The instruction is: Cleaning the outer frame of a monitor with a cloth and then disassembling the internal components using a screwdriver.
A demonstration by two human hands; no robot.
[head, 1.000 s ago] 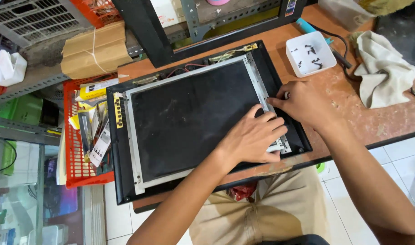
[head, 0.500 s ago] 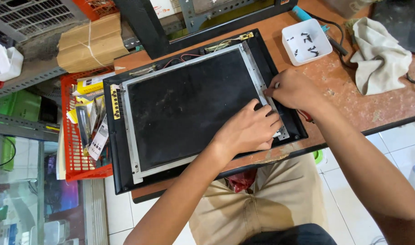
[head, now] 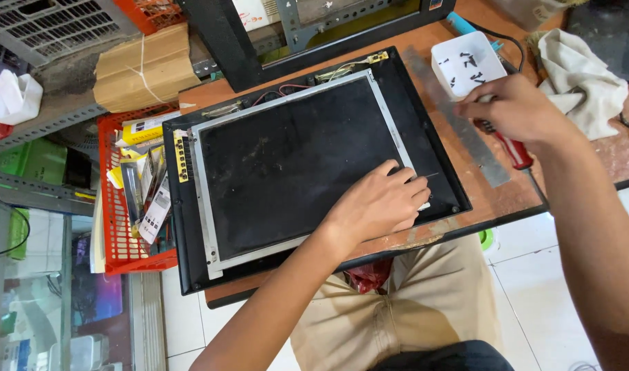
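Flat dark display panel with silver metal frame (head: 294, 161), dusty, smudged, lying in black housing on brown tabletop (head: 507, 196). Left hand (head: 376, 206) pressing near right corner, fingers together. Right hand (head: 517, 110) clamped on red-handled screwdriver (head: 512, 148), beside white screw tray (head: 469, 65).

Display panel (head: 287, 165) on surface (head: 507, 196); metal strip (head: 459, 124) right of it, screw tray (head: 468, 63) behind, basket (head: 112, 227) left.

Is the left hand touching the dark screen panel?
Touching. The head view shows the left hand resting flat on the screen panel, fingers pressed at its right edge, no gap.
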